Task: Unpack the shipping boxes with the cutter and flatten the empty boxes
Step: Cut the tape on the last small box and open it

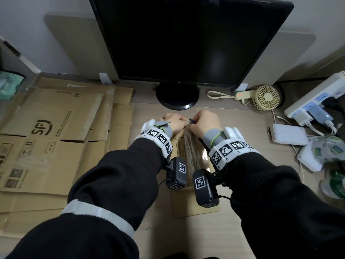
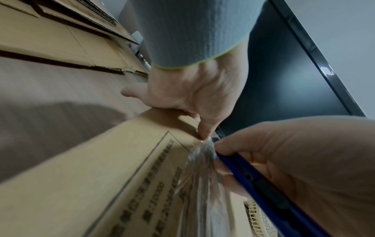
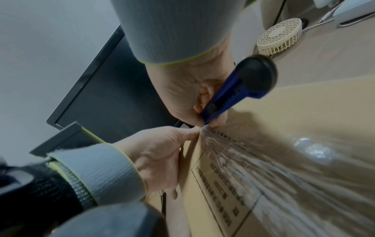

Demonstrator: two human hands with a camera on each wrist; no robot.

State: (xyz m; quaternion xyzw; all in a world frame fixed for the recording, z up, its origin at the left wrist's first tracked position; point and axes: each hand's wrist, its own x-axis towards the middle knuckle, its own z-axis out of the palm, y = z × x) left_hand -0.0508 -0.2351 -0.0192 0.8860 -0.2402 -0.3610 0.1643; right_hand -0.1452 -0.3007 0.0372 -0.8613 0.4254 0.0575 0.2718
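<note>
**Blade close to fingertips at the box's far edge**

Sleeves frame a taped box [image 1: 188, 199] lying before the monitor [image 1: 186, 40]. Left hand [image 1: 173, 121] pinches the tape [image 3: 253, 157] at that edge; right hand [image 1: 203, 121] clenches the cutter [image 3: 229, 97], tip just beside those fingers. One slip could nick them, or score anything packed inside.

My head camera looks steeply down over both forearms at the bench [image 1: 242, 118] and monitor [image 1: 186, 40]. Each wrist camera sits close, facing along my hand toward the monitor; all three share the taped box top [image 1: 188, 146].
</note>
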